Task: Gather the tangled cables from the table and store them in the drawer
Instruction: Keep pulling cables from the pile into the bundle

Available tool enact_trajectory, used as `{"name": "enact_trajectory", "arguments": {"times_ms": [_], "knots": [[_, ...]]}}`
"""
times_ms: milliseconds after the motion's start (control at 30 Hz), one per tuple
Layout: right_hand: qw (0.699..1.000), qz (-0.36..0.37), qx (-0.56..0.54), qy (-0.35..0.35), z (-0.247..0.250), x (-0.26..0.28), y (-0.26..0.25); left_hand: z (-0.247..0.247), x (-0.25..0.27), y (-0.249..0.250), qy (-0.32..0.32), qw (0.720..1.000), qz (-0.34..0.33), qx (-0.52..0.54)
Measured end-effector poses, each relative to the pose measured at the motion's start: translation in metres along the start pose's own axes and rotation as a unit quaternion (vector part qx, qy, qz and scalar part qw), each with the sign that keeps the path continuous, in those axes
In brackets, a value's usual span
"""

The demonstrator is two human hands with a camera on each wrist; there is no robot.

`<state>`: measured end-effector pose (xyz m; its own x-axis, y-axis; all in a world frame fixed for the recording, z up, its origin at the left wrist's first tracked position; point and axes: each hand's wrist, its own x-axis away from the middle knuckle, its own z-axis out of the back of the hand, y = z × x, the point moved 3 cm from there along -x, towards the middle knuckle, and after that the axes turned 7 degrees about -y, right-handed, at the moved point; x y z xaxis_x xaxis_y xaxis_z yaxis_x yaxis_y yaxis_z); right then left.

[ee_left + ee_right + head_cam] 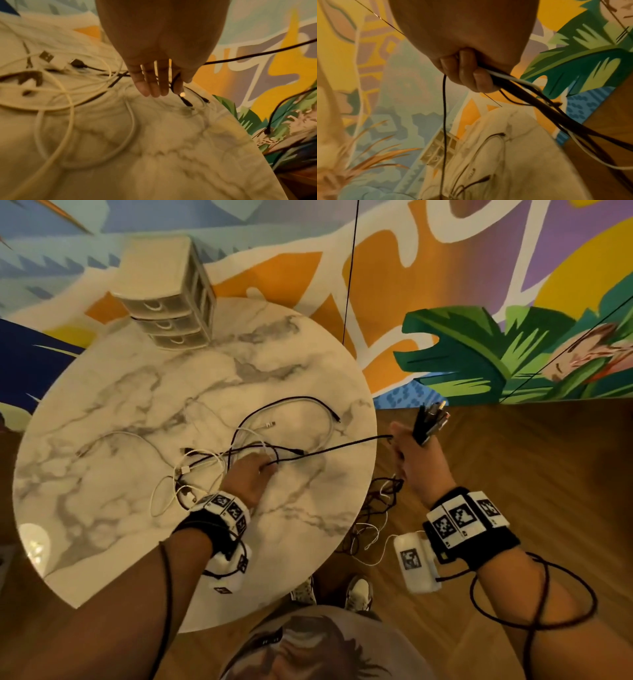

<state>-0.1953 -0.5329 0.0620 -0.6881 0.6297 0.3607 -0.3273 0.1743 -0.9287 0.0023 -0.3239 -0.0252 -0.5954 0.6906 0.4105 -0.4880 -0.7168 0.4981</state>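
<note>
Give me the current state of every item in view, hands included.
Drawer unit: upright at the table's far edge, all three drawers closed.
Tangled cables: loose on the marble table, not gathered.
Black cable: stretched taut from the tangle to the right hand.
Held bundle: gripped, ends hanging off the table's side.
Left hand: fingers straight, resting on the tangle.
Right hand: grips the bundle.
</note>
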Motion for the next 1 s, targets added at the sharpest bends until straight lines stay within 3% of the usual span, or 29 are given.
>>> {"name": "enact_trajectory", "arguments": {"times_ms": [167,267,400,500,567,700,800,900,1000], "knots": [[0.989,-0.087,0.062,0.097,0.019,-0.009,0.042,0.04,0.005,0.023,0.128,0.99,-0.054,-0.006],[0.976,-0.118,0.104,0.148,0.035,-0.011,0.062,0.065,0.008,0.013,0.19,0.981,-0.029,-0.028],[0.964,-0.152,0.129,0.176,0.045,-0.013,0.081,0.084,0.006,-0.006,0.162,0.987,0.021,-0.01],[0.962,-0.168,0.159,0.144,0.041,-0.015,0.092,0.088,0.002,0.009,0.126,0.983,0.02,0.131],[0.96,-0.177,0.188,0.11,0.036,-0.014,0.098,0.097,0.001,0.03,0.154,0.973,-0.012,0.171],[0.953,-0.202,0.202,0.097,0.039,-0.012,0.115,0.115,0.004,0.071,0.2,0.973,-0.099,0.053],[0.954,-0.204,0.17,0.14,0.045,-0.006,0.113,0.11,0.005,0.082,0.145,0.982,-0.07,-0.102],[0.981,-0.101,0.097,0.133,0.029,-0.001,0.076,0.096,0.012,0.107,0.092,0.967,-0.086,-0.22],[0.997,-0.001,0.08,0.018,-0.014,-0.001,0.029,0.074,0.021,0.139,0.04,0.951,-0.135,-0.275]]}}
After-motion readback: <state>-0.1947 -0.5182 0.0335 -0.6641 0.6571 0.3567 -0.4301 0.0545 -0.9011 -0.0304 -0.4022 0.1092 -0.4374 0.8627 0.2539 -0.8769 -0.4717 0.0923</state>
